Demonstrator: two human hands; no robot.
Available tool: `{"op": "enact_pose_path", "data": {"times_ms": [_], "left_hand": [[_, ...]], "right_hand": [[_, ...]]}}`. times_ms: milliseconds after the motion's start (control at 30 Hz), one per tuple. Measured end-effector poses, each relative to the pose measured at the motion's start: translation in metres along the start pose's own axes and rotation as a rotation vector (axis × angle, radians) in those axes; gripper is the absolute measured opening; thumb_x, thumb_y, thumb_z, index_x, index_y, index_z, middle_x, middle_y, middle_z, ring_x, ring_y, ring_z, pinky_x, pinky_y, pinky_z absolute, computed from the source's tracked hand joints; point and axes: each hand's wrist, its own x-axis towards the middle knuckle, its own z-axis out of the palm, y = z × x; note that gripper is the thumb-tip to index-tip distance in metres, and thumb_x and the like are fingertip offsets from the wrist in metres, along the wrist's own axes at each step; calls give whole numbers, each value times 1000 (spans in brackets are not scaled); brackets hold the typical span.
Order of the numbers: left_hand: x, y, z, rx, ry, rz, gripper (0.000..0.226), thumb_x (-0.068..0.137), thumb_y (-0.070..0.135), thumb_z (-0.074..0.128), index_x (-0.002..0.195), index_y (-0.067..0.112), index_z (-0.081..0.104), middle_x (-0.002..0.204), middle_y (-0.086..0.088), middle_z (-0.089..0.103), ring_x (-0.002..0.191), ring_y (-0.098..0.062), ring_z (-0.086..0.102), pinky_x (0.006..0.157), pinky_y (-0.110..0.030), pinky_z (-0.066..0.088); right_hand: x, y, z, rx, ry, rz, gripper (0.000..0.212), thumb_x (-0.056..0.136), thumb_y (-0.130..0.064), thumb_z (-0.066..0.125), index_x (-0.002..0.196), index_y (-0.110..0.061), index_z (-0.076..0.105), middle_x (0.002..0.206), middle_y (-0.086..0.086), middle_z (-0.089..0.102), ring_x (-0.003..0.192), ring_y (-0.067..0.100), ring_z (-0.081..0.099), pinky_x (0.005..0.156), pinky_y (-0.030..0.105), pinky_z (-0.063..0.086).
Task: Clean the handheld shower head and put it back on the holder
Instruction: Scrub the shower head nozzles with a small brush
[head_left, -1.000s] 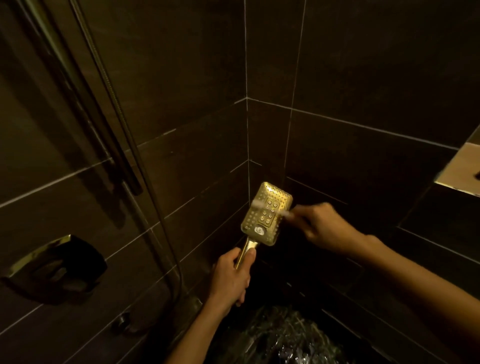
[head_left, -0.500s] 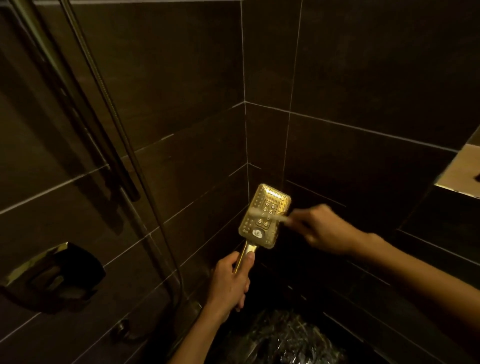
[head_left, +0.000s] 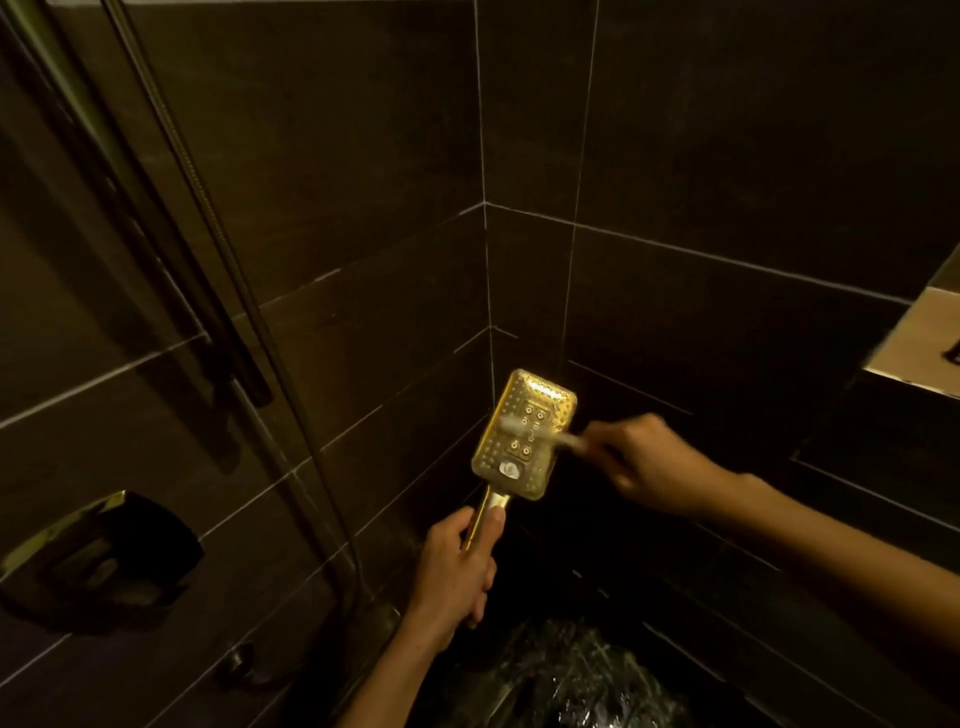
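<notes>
A gold rectangular shower head (head_left: 540, 405) is held upright near the tiled corner, its nozzle face turned toward me. My left hand (head_left: 457, 566) is closed around its gold handle from below. My right hand (head_left: 649, 462) comes in from the right and grips a small pale brush (head_left: 519, 427) that looks like a toothbrush. The brush lies blurred across the middle of the nozzle face. The metal shower hose (head_left: 218, 234) runs down the left wall. No holder can be made out in the dim light.
A dark vertical rail (head_left: 119, 197) stands beside the hose on the left wall. A shiny metal fitting (head_left: 98, 556) juts out at lower left. A lit wall niche (head_left: 919, 343) opens at right. A crinkled plastic bag (head_left: 571, 680) lies below the hands.
The brush has shifted back and forth across the nozzle face. The shower head and both hands stay in nearly the same place.
</notes>
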Motion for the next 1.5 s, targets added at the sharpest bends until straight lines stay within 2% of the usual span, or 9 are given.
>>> {"op": "enact_pose_path", "data": {"times_ms": [300, 400, 533, 633, 800, 900, 1000, 1100, 1500], "left_hand": [[0, -2, -4, -1, 6, 4, 33, 98, 43, 53, 80, 15, 55, 52, -4, 51, 32, -16, 40, 35, -20, 31], [0, -3, -5, -8, 2, 6, 32, 98, 43, 53, 80, 16, 55, 53, -5, 51, 33, -15, 40, 35, -20, 31], [0, -2, -8, -24, 4, 5, 34, 97, 43, 54, 78, 15, 54, 53, -6, 52, 31, -16, 40, 34, -20, 31], [0, -4, -8, -42, 0, -1, 35, 97, 45, 54, 80, 14, 54, 52, -3, 51, 32, -15, 40, 34, -20, 31], [0, -4, -7, -65, -9, -26, 34, 96, 45, 54, 87, 12, 57, 52, -2, 52, 33, -14, 40, 34, -19, 32], [0, -5, -5, -68, -13, -30, 35, 95, 47, 55, 84, 14, 57, 52, -2, 52, 32, -15, 39, 35, -19, 32], [-2, -6, -4, -102, -23, -51, 33, 95, 47, 56, 80, 18, 56, 52, -1, 50, 35, -14, 39, 35, -20, 32], [-4, -2, -3, -129, -33, -69, 33, 96, 46, 54, 82, 16, 55, 54, -3, 50, 34, -14, 38, 34, -20, 31], [-7, 1, -3, -162, -41, -97, 37, 95, 47, 54, 94, 10, 57, 55, -2, 51, 34, -14, 39, 35, -19, 31]], "right_hand": [[1, 5, -11, 37, 70, 46, 23, 103, -33, 49, 93, -21, 66, 67, 1, 64, 51, 17, 59, 47, 32, 46], [1, -2, -7, 2, -140, -39, 24, 105, -35, 47, 97, -21, 66, 72, 0, 65, 57, 16, 60, 50, 32, 48], [2, 3, -17, 34, 66, 37, 54, 94, -59, 34, 95, -16, 67, 69, 6, 65, 53, 18, 60, 47, 31, 46], [0, -3, -14, 23, -108, -63, 32, 103, -40, 44, 96, -18, 66, 73, 3, 65, 57, 17, 61, 50, 28, 46], [-3, 7, -18, 44, 29, 53, 21, 103, -32, 48, 96, -23, 66, 71, 0, 64, 58, 18, 62, 48, 27, 48], [-6, -2, -12, -20, -131, -44, 21, 104, -34, 47, 94, -28, 64, 75, -2, 65, 61, 13, 63, 53, 30, 51], [-5, 3, -25, 35, 75, 67, 38, 97, -49, 41, 94, -21, 66, 71, 6, 65, 55, 17, 62, 50, 40, 52], [-10, -3, -21, -8, -83, -41, 35, 100, -42, 42, 95, -16, 66, 72, 7, 66, 58, 18, 62, 52, 33, 51], [-16, 6, -31, 25, -15, 29, 19, 103, -34, 47, 92, -33, 62, 70, -3, 63, 58, 14, 63, 48, 26, 48]]}}
